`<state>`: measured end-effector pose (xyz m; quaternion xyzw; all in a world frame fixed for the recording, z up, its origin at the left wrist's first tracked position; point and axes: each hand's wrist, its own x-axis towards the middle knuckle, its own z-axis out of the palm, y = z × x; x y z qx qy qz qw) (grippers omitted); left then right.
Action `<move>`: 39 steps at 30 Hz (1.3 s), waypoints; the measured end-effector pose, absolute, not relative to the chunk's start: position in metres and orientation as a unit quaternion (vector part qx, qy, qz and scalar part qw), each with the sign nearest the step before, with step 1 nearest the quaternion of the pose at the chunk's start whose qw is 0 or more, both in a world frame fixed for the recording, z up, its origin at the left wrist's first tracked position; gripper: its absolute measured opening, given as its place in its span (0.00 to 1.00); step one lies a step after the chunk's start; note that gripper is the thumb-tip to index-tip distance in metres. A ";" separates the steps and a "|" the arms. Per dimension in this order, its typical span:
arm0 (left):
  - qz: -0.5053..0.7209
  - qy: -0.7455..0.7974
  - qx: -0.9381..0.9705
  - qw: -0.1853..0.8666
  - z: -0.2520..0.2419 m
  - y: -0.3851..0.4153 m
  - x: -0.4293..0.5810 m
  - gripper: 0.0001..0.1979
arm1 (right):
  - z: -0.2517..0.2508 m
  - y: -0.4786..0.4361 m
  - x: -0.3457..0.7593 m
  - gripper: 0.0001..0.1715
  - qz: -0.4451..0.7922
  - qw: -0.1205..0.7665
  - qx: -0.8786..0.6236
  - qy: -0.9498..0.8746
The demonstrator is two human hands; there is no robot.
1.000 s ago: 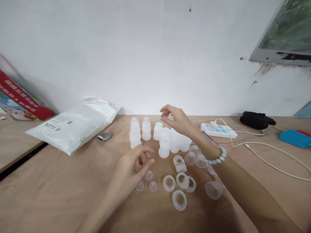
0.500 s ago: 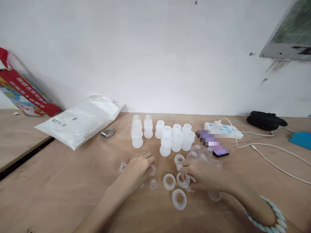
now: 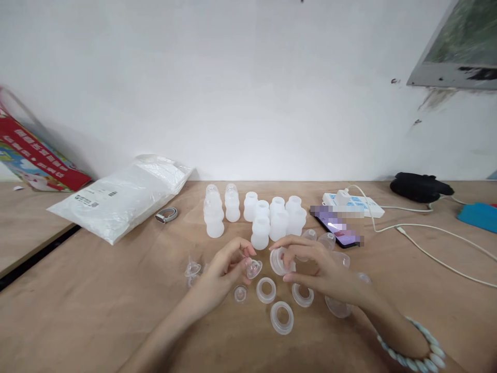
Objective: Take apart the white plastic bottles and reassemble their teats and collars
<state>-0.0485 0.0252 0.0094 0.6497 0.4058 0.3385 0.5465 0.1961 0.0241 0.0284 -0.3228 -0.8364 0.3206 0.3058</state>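
My left hand [image 3: 232, 262] pinches a clear silicone bottle nipple [image 3: 254, 268] between thumb and fingers, above the table. Close by on the right, my right hand [image 3: 310, 261] grips a translucent screw ring [image 3: 277, 261], tilted on edge; its fingers partly cover it. The nipple and the ring are apart. Below the hands lie loose rings, among them a near ring [image 3: 282, 317] and a middle ring [image 3: 266, 290]. Another nipple [image 3: 240, 293] lies under my left hand, and a further nipple [image 3: 192, 268] to its left. Clear domed caps [image 3: 337, 306] lie around and partly behind my right forearm.
Several white bottles [image 3: 260, 232] stand behind the hands; a capped bottle [image 3: 232, 203] is among those at left. A phone [image 3: 337, 228], power strip [image 3: 353, 205] and cables are at right. A white plastic bag [image 3: 120, 199] and watch [image 3: 166, 215] lie at left.
My left hand has lifted a nipple off the table and moved right. My right hand has raised a ring from the pile and turned it toward the left hand.
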 end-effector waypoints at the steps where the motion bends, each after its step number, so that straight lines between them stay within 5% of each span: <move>1: 0.349 0.397 0.639 0.559 0.009 0.026 -0.047 0.08 | 0.025 0.023 0.194 0.10 0.316 0.333 -0.326 -0.826; 8: 0.427 0.343 0.596 0.588 -0.003 0.031 -0.038 0.06 | 0.017 0.010 0.183 0.30 0.240 0.413 -0.353 -0.804; 16: 0.399 0.315 0.573 0.643 -0.001 0.027 -0.033 0.07 | 0.009 0.013 0.171 0.26 0.152 0.422 -0.266 -0.853; 26: 0.415 0.345 0.395 0.743 -0.002 0.019 -0.029 0.10 | 0.002 0.014 0.169 0.23 0.185 0.401 -0.303 -0.845; 39: 0.426 0.362 0.389 0.733 -0.001 0.020 -0.028 0.16 | 0.002 0.008 0.166 0.24 0.073 0.382 -0.284 -0.876</move>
